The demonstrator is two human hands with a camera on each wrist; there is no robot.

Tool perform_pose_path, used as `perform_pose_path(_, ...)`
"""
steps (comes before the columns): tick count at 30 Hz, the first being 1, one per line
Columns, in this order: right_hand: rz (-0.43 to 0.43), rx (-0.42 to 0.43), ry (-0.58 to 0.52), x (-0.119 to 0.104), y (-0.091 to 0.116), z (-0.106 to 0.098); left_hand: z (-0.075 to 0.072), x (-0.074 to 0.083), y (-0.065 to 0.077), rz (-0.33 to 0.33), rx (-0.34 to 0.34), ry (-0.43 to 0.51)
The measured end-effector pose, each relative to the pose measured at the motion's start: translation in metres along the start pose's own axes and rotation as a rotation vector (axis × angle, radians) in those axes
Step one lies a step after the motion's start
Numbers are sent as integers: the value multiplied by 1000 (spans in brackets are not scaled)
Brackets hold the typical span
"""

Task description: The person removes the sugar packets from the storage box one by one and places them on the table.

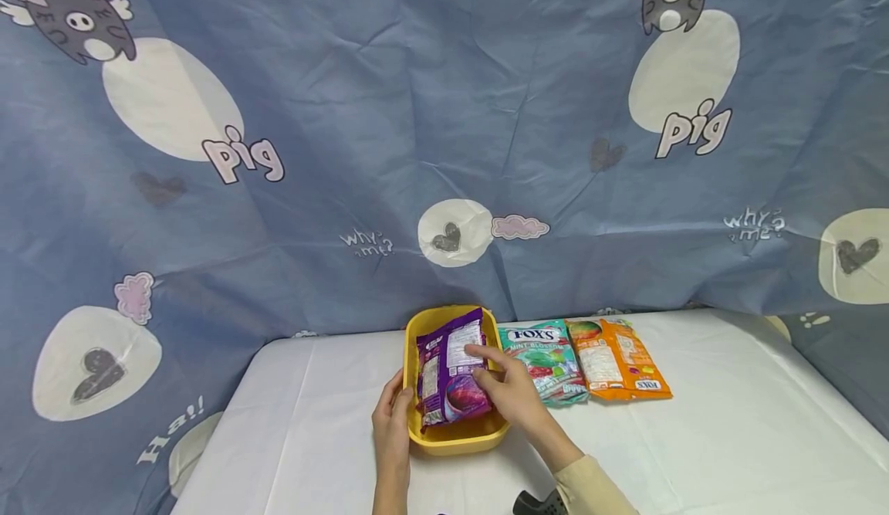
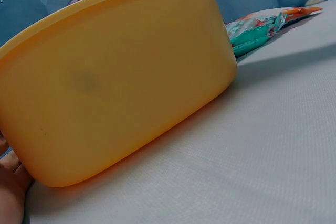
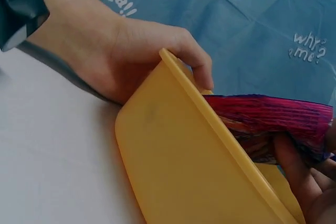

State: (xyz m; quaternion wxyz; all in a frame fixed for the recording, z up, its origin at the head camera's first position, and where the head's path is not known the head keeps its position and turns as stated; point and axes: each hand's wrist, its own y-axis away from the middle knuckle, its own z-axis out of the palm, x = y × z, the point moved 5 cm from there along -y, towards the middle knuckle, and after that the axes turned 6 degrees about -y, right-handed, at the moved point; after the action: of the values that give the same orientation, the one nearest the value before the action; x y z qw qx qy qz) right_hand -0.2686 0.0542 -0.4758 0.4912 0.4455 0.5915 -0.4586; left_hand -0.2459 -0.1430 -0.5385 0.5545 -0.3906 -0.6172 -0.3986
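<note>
A purple candy bag (image 1: 432, 372) lies tilted in the yellow plastic basket (image 1: 461, 447), its printed back facing up. My left hand (image 1: 393, 426) holds the basket's left side; in the right wrist view its thumb hooks over the rim. Reaching over the right side, my right hand (image 1: 512, 393) grips the bag's right edge, with the index finger stretched across the top. The bag's crimped end (image 3: 278, 114) shows above the rim in the right wrist view, with right-hand fingers (image 3: 296, 169) under it. Whatever lies beneath the bag is hidden.
Right of the basket, a green Fox's mint candy bag (image 1: 545, 360) lies flat, touching an orange Fox's bag (image 1: 618, 360). White cloth (image 1: 312, 415) covers the table. Behind hangs a blue pig-print curtain (image 1: 333, 152). A dark object (image 1: 538, 503) shows near the right sleeve.
</note>
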Motion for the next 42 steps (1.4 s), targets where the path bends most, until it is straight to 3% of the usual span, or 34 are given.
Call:
perform_pose_path(11,36,178,-146,2,4,-8,-2,-2,5,-15,6,1)
perform_pose_path(22,7,178,-265,-7,8,-15,1,0,2,15,-5,6)
perform_pose_path(32,78,198,-301,3,18,-24,-2,-1,4,10,17,-17)
perform_pose_path(42,75,213,-326,2,18,-30,-2,2,3,13,13,-9)
